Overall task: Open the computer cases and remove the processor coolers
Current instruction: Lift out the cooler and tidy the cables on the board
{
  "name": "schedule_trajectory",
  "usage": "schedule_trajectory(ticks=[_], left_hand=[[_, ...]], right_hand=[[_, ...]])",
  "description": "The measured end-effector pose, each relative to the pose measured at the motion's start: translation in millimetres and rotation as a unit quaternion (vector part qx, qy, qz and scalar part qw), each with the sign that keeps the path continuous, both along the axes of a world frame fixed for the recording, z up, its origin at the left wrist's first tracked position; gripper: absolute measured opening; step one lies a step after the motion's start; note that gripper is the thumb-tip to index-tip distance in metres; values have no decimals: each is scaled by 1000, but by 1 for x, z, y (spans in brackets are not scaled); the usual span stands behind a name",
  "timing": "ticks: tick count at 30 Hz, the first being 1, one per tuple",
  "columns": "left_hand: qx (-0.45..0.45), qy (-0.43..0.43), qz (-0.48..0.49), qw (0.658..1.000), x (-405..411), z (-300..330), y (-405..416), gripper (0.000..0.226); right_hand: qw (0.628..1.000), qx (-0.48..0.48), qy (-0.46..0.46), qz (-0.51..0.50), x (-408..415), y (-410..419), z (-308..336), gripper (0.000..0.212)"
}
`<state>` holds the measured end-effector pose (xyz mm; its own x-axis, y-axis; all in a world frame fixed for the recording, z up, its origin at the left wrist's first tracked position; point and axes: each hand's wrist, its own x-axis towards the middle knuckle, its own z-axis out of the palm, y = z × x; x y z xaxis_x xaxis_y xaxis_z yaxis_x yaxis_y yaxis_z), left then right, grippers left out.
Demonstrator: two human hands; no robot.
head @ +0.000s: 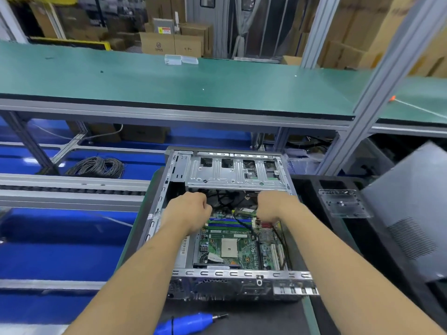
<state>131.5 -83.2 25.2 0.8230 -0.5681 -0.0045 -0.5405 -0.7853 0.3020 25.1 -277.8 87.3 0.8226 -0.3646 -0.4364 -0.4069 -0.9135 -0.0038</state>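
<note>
Hands first: the person's left hand (pixel 187 210) and right hand (pixel 271 207) are both reaching into the open grey metal computer case (pixel 227 221), fingers curled, down by the black cables (pixel 225 199) just under the silver drive cage (pixel 234 172) at the far end of the case. Whether either hand is actually gripping a cable or anything else can't be told, since the fingertips are hidden behind the knuckles.

The case lies flat on the dark counter (pixel 242 320), side panel off. Inside the case, nearer the person than the hands, the green motherboard (pixel 232 247) is exposed, with a bare beige square processor socket (pixel 229 247) in its middle and blue memory slots (pixel 229 222) between the socket and the hands.

In front of the case, at the near edge of the counter, there's a blue electric screwdriver (pixel 186 322) lying on its side. To the right of the case, a clear plastic bracket (pixel 343 204) sits on black foam, and a grey metal side panel (pixel 411 209) leans beyond that. Behind the case runs a long green-topped workbench (pixel 169 81). Left of the case, a coil of dark wire (pixel 96 166) rests on a blue shelf.
</note>
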Motion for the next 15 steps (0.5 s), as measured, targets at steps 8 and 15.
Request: schedule_trajectory(ticks=[8,15], left_hand=[[40,-93,-57,993,-20,18,-11,25],[-98,11,-128,987,-87,40,-101,23]], right_hand=[[951,182,-230,-96,-51,-35,51,29],[699,468,-366,-398,-85,-83,-13,19]])
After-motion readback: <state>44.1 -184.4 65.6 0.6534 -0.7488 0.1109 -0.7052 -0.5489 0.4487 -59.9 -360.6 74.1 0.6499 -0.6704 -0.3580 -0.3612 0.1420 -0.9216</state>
